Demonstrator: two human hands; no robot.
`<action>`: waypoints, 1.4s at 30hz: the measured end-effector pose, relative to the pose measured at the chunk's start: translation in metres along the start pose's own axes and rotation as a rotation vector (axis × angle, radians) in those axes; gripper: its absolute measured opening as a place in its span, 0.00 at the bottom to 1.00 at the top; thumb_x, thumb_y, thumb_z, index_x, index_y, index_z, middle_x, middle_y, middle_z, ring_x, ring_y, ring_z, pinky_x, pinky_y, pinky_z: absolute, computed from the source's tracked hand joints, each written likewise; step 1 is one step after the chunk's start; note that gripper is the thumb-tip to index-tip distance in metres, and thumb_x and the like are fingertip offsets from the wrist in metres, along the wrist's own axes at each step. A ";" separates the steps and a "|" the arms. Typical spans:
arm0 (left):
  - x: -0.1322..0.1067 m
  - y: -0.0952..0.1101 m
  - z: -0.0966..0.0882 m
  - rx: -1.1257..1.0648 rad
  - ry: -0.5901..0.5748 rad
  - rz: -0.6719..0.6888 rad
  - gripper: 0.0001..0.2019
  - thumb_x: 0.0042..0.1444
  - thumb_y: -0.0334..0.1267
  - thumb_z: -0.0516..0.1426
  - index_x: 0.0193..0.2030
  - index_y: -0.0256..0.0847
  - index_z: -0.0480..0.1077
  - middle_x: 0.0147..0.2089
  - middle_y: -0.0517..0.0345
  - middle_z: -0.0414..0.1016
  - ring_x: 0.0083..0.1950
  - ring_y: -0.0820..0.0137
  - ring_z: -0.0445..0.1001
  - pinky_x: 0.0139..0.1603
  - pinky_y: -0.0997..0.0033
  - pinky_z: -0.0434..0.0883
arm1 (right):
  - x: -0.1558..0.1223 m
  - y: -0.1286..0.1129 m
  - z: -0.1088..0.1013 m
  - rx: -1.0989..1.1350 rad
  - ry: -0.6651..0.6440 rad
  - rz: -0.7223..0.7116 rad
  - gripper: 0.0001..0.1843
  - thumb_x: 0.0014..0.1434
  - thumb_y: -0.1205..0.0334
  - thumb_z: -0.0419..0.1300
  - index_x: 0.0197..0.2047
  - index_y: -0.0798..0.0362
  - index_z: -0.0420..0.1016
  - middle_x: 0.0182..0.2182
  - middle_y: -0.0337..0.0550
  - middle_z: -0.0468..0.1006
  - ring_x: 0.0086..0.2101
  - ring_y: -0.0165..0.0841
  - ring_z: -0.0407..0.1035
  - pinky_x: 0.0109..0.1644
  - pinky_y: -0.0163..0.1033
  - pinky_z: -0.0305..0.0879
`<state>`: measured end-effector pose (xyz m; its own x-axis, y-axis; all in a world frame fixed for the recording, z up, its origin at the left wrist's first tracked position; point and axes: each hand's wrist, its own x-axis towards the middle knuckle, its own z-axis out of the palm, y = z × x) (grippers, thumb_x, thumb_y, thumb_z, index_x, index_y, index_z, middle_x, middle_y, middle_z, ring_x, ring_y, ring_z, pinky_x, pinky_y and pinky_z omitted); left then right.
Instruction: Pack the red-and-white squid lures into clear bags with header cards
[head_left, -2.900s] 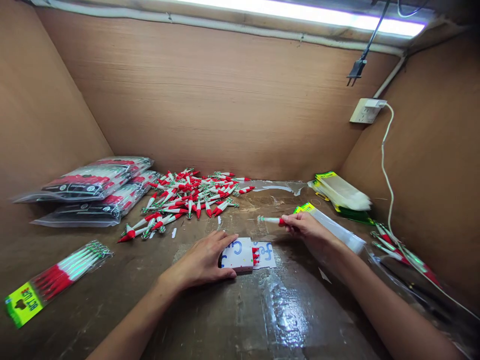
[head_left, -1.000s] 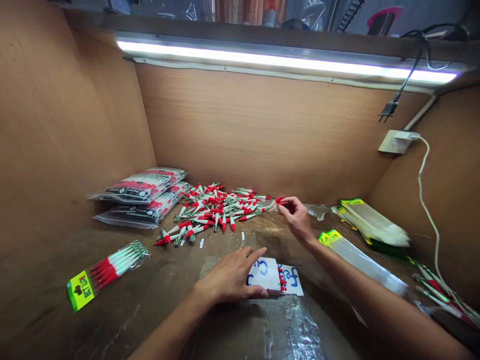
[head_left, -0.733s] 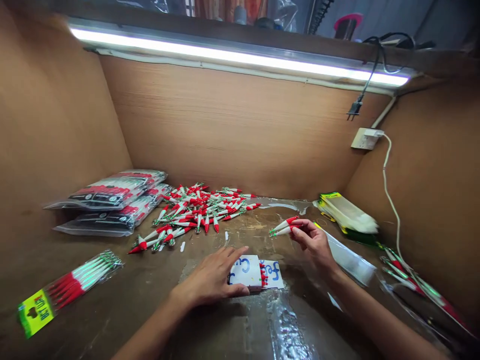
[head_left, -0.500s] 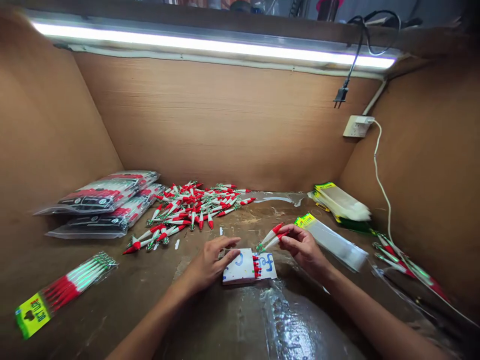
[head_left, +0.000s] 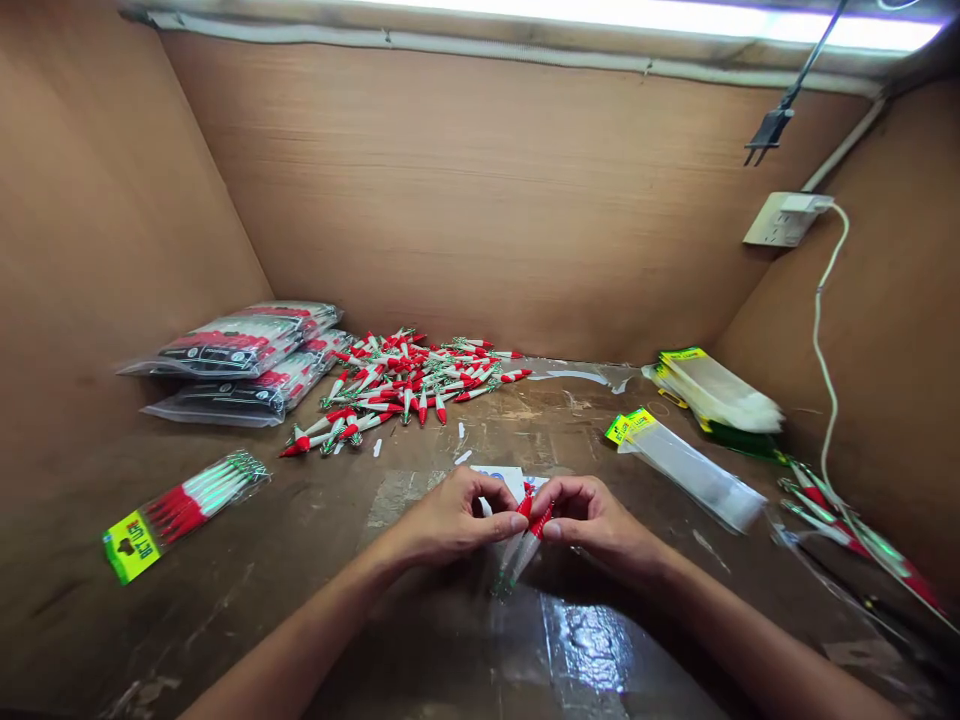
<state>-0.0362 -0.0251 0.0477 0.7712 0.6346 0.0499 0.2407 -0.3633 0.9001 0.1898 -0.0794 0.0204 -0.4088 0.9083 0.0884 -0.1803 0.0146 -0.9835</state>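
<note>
My left hand [head_left: 450,515] and my right hand [head_left: 592,520] meet at the middle of the bench, both pinched on two red-and-white squid jig lures [head_left: 517,550] that point down toward me. Just behind my fingers lies a white card with blue writing [head_left: 499,475], mostly hidden by my hands. A loose pile of the same lures [head_left: 409,380] lies farther back on the brown bench.
Stacked plastic bags of packed lures [head_left: 240,365] sit at the back left. One filled packet with a yellow-green header [head_left: 184,505] lies at the left. Empty clear sleeves [head_left: 686,465] and a stack of them [head_left: 716,390] lie at the right. A white cable [head_left: 825,350] hangs from a wall socket.
My right hand reached to the pile, took two lures and carried them back. My left hand left the white card and joined the right on the lures.
</note>
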 end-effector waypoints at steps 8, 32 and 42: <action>0.001 -0.001 0.003 -0.177 -0.054 -0.023 0.14 0.59 0.45 0.60 0.31 0.35 0.74 0.27 0.63 0.67 0.29 0.75 0.61 0.32 0.75 0.58 | -0.002 0.003 -0.002 0.029 -0.042 0.017 0.10 0.53 0.59 0.72 0.38 0.53 0.81 0.35 0.41 0.80 0.35 0.32 0.71 0.43 0.37 0.65; 0.002 -0.008 0.009 -0.225 -0.051 -0.038 0.16 0.59 0.48 0.61 0.32 0.35 0.76 0.27 0.62 0.68 0.28 0.76 0.60 0.31 0.75 0.57 | -0.003 0.004 -0.009 0.017 -0.027 0.010 0.06 0.53 0.64 0.71 0.37 0.54 0.84 0.33 0.43 0.84 0.35 0.32 0.74 0.45 0.37 0.66; 0.003 -0.004 0.006 -0.192 -0.053 0.007 0.14 0.59 0.45 0.60 0.31 0.36 0.73 0.27 0.64 0.65 0.29 0.75 0.60 0.32 0.75 0.58 | -0.004 0.007 -0.012 0.039 0.018 0.049 0.07 0.54 0.63 0.71 0.37 0.55 0.84 0.31 0.43 0.83 0.32 0.31 0.72 0.42 0.37 0.64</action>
<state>-0.0314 -0.0261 0.0416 0.8035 0.5941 0.0379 0.1226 -0.2275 0.9660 0.2010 -0.0782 0.0113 -0.4021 0.9149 0.0368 -0.1954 -0.0465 -0.9796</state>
